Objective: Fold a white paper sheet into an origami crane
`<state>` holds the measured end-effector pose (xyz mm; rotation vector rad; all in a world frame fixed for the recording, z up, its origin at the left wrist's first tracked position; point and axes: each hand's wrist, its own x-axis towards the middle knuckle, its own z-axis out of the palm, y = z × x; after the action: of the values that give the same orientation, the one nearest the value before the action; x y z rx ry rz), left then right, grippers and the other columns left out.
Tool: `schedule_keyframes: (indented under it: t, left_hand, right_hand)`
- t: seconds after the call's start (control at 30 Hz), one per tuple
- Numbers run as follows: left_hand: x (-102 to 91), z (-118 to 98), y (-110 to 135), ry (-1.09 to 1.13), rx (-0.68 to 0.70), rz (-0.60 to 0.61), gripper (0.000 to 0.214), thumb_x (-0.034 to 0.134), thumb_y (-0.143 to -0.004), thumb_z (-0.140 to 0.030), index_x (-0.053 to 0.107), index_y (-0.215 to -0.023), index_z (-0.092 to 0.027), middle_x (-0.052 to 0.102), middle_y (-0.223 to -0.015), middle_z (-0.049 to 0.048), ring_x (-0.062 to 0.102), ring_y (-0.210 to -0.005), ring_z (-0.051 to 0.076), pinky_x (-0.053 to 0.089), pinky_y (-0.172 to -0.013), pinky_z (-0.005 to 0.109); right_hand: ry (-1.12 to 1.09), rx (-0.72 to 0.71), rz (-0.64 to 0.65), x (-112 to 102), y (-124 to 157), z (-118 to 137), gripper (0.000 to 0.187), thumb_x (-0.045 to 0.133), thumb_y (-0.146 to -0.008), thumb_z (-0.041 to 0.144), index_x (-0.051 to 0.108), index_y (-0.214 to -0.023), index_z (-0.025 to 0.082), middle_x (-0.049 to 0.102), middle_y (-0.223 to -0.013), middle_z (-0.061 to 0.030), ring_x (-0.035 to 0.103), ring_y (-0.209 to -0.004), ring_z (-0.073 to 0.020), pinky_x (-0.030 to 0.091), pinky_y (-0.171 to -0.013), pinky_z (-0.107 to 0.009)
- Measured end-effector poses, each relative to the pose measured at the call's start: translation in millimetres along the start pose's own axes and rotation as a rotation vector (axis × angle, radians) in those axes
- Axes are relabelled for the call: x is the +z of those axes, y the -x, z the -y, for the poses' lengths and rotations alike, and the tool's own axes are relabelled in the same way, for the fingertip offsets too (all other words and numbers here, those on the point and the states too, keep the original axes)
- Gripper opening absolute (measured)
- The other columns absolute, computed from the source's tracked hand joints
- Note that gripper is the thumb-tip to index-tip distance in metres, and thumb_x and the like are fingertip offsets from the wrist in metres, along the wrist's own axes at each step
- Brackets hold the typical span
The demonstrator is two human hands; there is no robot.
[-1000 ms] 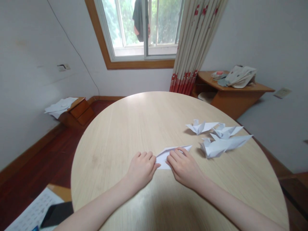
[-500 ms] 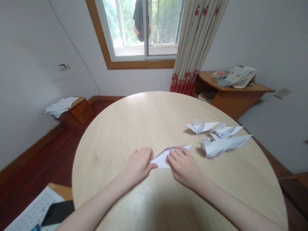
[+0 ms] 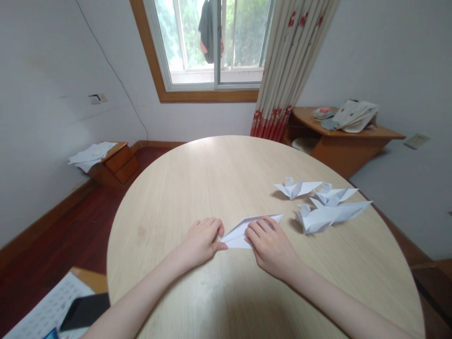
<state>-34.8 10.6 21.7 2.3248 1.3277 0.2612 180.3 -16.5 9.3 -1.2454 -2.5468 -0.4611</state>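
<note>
A partly folded sheet of white paper (image 3: 236, 234) lies on the round wooden table, pointed at its left and right ends. My left hand (image 3: 204, 239) is closed at the left point, thumb along the lower edge and fingers curled above it. Across the right half, my right hand (image 3: 270, 241) presses down with bent fingers, pinning the sheet and hiding part of it. To the right stand three folded paper birds: a small paper bird (image 3: 294, 189), a second paper bird (image 3: 337, 194) beside it, and a larger paper bird (image 3: 332, 217) nearer me.
The pale round table (image 3: 169, 188) fills the middle. A black phone (image 3: 84, 311) and a printed sheet (image 3: 45, 306) are at lower left. Papers cover a small cabinet (image 3: 118, 162) by the left wall. A corner desk (image 3: 353, 150) holding a cloth bag (image 3: 356, 115) stands at back right.
My left thumb has drawn back slightly to the left along the paper's tip. My right hand stays nearly in place on the sheet. The whole view has shifted a little.
</note>
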Motion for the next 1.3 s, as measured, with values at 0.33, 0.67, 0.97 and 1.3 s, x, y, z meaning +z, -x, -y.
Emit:
schedule_keyframes:
  t: [0.33, 0.67, 0.97, 1.3]
  left_hand:
    - [-2.2, -2, 5, -0.043, 0.256, -0.004, 0.028, 0.057, -0.090, -0.018, 0.054, -0.117, -0.027, 0.053, -0.103, 0.0042, 0.049, -0.100, 0.021, 0.035, -0.085, 0.035]
    - [-0.2, -1, 4, -0.104, 0.385, -0.067, 0.035, 0.052, -0.091, -0.016, 0.066, -0.114, -0.039, 0.050, -0.125, 0.0052, 0.043, -0.111, 0.024, 0.034, -0.093, 0.044]
    - [7.1, -14, 8, -0.214, 0.412, -0.152, 0.027, 0.050, -0.091, -0.021, 0.067, -0.111, -0.029, 0.048, -0.132, 0.0074, 0.042, -0.115, 0.027, 0.035, -0.096, 0.047]
    - [6.8, -21, 11, -0.430, 0.457, -0.153, 0.024, 0.047, -0.092, -0.024, 0.060, -0.112, -0.021, 0.057, -0.112, 0.0083, 0.049, -0.095, 0.024, 0.036, -0.081, 0.039]
  right_hand:
    - [-0.071, 0.033, 0.102, -4, 4, -2, 0.016, 0.051, -0.080, 0.008, 0.060, -0.091, 0.014, 0.062, -0.090, -0.0083, 0.052, -0.089, -0.0237, 0.029, -0.093, -0.041]
    - [-0.129, 0.025, 0.050, -2, 5, -11, 0.016, 0.049, -0.083, 0.008, 0.060, -0.092, 0.016, 0.065, -0.094, -0.0084, 0.054, -0.092, -0.0230, 0.030, -0.089, -0.040]
    - [-0.172, 0.007, -0.145, 3, 6, -13, 0.029, 0.042, -0.086, 0.008, 0.059, -0.109, 0.013, 0.064, -0.112, -0.0140, 0.050, -0.108, -0.0256, 0.032, -0.092, -0.041]
    - [0.043, 0.170, 0.073, -11, 11, -14, 0.024, 0.053, -0.087, 0.023, 0.062, -0.066, 0.016, 0.066, -0.067, -0.0076, 0.060, -0.067, -0.0228, 0.032, -0.065, -0.034]
